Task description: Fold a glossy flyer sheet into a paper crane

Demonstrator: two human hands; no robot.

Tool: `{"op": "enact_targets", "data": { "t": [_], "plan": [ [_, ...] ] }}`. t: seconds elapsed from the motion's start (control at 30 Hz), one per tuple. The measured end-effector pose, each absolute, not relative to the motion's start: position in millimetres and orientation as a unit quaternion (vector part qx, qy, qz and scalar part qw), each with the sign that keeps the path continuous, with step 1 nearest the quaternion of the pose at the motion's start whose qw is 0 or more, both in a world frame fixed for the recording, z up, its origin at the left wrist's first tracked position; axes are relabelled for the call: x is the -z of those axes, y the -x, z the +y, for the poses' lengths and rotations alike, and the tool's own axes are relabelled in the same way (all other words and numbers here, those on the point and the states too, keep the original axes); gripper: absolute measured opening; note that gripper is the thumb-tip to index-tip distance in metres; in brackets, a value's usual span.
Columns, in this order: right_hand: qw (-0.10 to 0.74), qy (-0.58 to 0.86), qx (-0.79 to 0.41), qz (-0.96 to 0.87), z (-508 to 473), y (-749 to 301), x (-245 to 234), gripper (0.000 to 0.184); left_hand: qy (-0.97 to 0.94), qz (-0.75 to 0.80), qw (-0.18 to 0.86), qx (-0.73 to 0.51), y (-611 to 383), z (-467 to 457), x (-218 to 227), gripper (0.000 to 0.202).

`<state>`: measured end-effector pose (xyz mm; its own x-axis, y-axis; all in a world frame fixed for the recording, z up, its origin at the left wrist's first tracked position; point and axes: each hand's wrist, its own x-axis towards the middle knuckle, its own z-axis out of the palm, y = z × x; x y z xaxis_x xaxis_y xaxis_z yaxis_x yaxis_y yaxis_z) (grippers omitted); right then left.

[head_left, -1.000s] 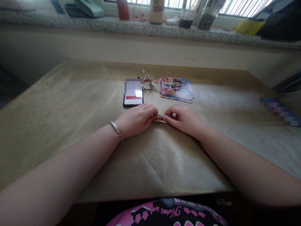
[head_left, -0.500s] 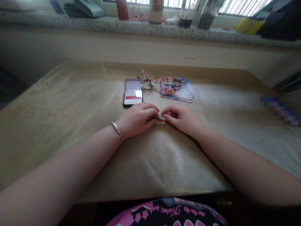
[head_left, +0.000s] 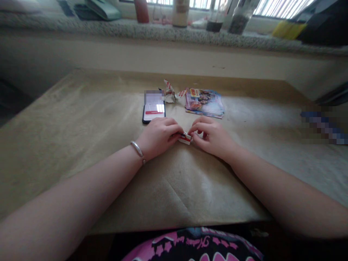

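A small folded piece of paper (head_left: 185, 139), white with red print, lies between my two hands low over the table. My left hand (head_left: 162, 135) is closed on its left end, thumb and fingers pinched together, with a silver bangle at the wrist. The fingers of my right hand (head_left: 213, 136) curl together at the paper's right end, thumb against it. Just beyond the left hand lies a phone (head_left: 153, 113) with a lit screen. Past the right hand sits a stack of colourful printed flyers (head_left: 205, 103).
A crumpled white-and-red paper (head_left: 171, 95) lies between phone and flyers. The table (head_left: 67, 137) has a tan cover. Bottles and jars stand on the speckled sill (head_left: 152, 29) behind it. A blurred bluish item (head_left: 326, 127) is at the right edge.
The folded paper has turned a little, its right end now lower and more of its red print showing. My right hand's fingers have shifted and curled at its end.
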<state>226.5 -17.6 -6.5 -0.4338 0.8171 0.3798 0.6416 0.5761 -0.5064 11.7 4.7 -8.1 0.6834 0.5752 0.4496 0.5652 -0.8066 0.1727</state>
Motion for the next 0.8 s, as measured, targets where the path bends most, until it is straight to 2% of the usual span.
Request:
{"op": "enact_targets", "data": {
  "t": [0.23, 0.33, 0.47, 0.6, 0.8],
  "plan": [
    [0.235, 0.382, -0.175, -0.876, -13.6, -232.3, 8.2, 0.021, -0.918, 0.315, 0.023, -0.241, -10.5, 5.5, 10.4, 0.015],
    [0.229, 0.372, -0.17, -0.883, -12.7, -234.3, 8.9, 0.025, -0.917, 0.318, 0.032, -0.24, -10.1, 6.2, 11.7, 0.016],
    [0.238, 0.364, -0.153, -0.887, -10.7, -234.6, 11.2, 0.023, -0.915, 0.32, 0.038, -0.242, -10.1, 6.6, 12.6, 0.017],
    [0.231, 0.359, -0.097, -0.899, -9.0, -235.1, 11.2, 0.016, -0.913, 0.324, 0.046, -0.242, -10.5, 6.7, 12.8, 0.016],
    [0.157, 0.364, 0.002, -0.918, -8.0, -237.1, 5.6, 0.016, -0.914, 0.324, 0.052, -0.237, -11.1, 7.4, 13.3, 0.016]
  ]
}}
